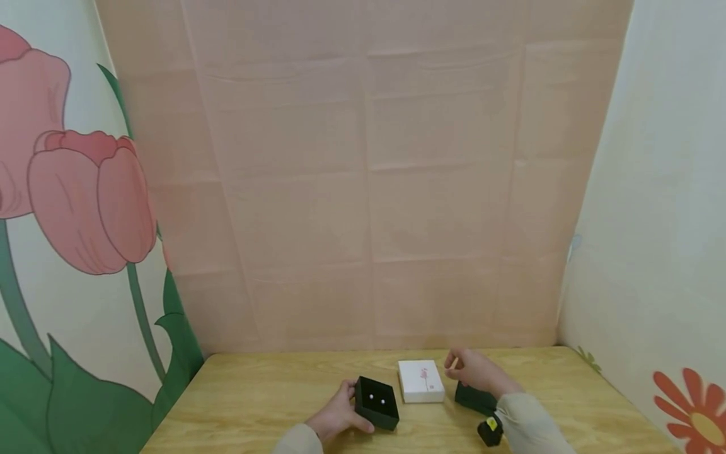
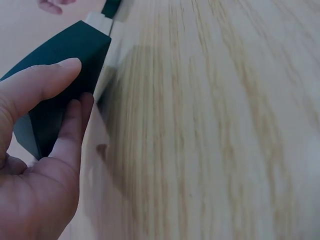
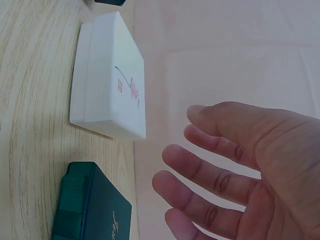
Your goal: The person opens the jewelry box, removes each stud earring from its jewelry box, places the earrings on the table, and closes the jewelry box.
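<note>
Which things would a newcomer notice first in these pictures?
Large pink tulips on the left wall stand out first. At the wooden table, the left hand grips a dark green earring box showing two white studs. Right of it sits a white box with a flower print.

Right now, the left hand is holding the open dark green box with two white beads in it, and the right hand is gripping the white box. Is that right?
Not quite: the right hand isn't gripping the white box; the right wrist view shows it empty and apart from that box. The left hand is holding the open dark green box with two white beads in it.
</note>
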Demonstrator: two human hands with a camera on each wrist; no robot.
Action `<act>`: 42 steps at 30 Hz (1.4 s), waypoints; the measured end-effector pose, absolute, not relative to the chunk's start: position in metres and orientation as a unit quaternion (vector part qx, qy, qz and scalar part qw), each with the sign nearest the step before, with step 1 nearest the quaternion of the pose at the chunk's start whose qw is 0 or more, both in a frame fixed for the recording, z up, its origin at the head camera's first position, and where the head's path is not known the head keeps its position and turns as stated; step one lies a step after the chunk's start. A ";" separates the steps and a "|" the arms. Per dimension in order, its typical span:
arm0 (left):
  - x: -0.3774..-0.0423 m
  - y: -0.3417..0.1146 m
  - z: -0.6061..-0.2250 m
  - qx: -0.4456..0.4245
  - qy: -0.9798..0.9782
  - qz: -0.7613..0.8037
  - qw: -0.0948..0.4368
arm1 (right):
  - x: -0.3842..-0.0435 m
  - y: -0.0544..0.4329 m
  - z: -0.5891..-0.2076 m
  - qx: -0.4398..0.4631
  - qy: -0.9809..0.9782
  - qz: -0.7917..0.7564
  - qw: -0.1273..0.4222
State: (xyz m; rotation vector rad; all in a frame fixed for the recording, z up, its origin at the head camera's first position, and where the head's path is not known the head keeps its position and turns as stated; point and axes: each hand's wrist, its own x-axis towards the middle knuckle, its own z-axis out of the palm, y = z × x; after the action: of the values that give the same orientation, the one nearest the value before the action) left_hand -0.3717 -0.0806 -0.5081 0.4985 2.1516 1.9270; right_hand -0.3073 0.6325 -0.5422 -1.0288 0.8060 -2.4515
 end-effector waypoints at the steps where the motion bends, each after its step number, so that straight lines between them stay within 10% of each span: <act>1: -0.372 -0.081 -0.508 0.169 0.731 0.653 0.105 | -0.305 0.634 -0.545 -0.346 0.290 -0.875 0.173; 17: -0.370 -0.084 -0.502 0.162 0.716 0.664 0.142 | -0.310 0.635 -0.540 -0.393 0.294 -0.851 0.187; 27: -0.370 -0.092 -0.494 0.174 0.727 0.646 0.154 | -0.333 0.631 -0.520 -0.510 0.585 -0.629 0.035; 42: -0.368 -0.096 -0.486 0.179 0.877 0.440 0.070 | -0.329 0.628 -0.520 -0.495 0.581 -0.644 0.049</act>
State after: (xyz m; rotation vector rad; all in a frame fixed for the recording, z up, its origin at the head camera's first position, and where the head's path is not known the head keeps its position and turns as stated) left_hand -0.3677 -0.0958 -0.4860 0.5398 2.6381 1.3238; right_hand -0.3290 0.6279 -0.5203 -1.5081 1.7722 -1.9624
